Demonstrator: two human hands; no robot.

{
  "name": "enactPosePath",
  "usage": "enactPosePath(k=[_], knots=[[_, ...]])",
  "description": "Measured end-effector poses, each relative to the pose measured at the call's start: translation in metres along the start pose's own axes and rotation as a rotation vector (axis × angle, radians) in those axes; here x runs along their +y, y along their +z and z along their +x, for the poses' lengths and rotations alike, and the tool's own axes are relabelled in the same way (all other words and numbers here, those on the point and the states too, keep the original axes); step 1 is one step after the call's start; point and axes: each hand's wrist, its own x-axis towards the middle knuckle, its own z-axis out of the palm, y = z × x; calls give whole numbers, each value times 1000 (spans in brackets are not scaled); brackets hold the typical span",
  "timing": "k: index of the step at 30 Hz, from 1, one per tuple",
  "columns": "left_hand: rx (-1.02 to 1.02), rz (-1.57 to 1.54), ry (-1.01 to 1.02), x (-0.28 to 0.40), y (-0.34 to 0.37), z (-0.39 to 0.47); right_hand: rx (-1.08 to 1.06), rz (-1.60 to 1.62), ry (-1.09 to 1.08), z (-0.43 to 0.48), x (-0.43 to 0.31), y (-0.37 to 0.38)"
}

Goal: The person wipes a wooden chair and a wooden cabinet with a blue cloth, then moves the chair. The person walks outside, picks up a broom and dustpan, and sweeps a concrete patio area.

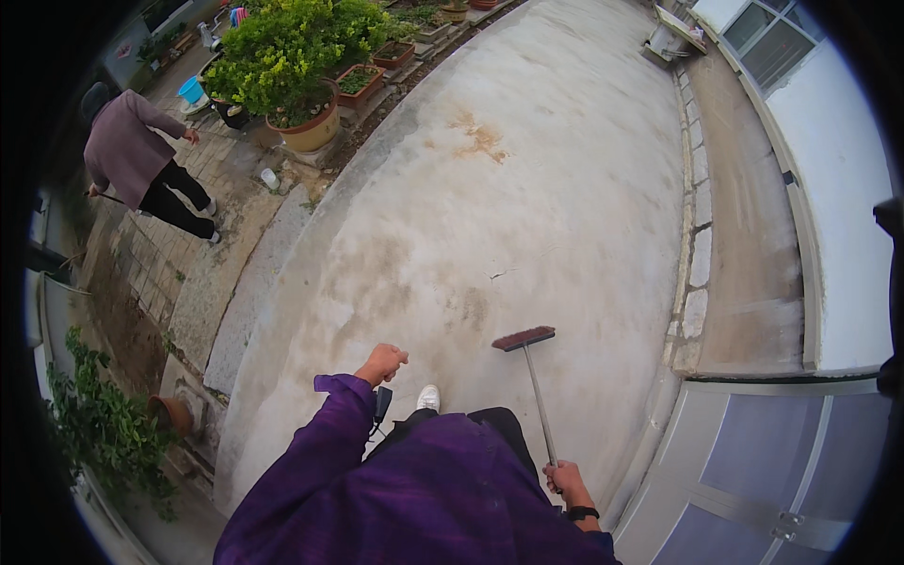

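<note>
My right hand (562, 478), with a dark band on the wrist, grips the pole of a push broom (537, 392). The pole slants forward to a wide broom head (524, 338) with reddish-brown bristles. Whether the bristles touch the concrete is hard to tell. My left hand (383, 363) hangs in front of my body, its fingers curled with nothing seen in them. A small dark device (382, 404) with a cord shows beside my left sleeve. Under me, the pale concrete ground (565, 233) has brown stains and a crack.
Another person (131, 148) walks on the paving at left, holding a dark stick-like handle. Potted shrubs (304, 131) and planters line the concrete's left edge. A white cup (270, 179) lies near them. A stone curb (699, 247) and a panelled metal door (763, 459) are at right.
</note>
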Motion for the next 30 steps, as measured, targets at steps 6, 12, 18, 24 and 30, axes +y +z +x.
enactPosePath(k=[6, 12, 18, 24, 30], knots=[[40, -113, -125, -20, -23, 33, -33, -53, -205, 74, -142, -1], [84, -136, -252, -27, -25, 47, -106, -115, -252, 151, -297, -13], [301, -444, -272, 99, -12, 75, -170, -225, -234, 199, -459, -43], [274, -320, -125, 229, 4, 138, -28, -451, -401, 219, -573, -65], [254, -330, -208, 261, -24, 206, 199, -676, -606, 266, -608, -66]])
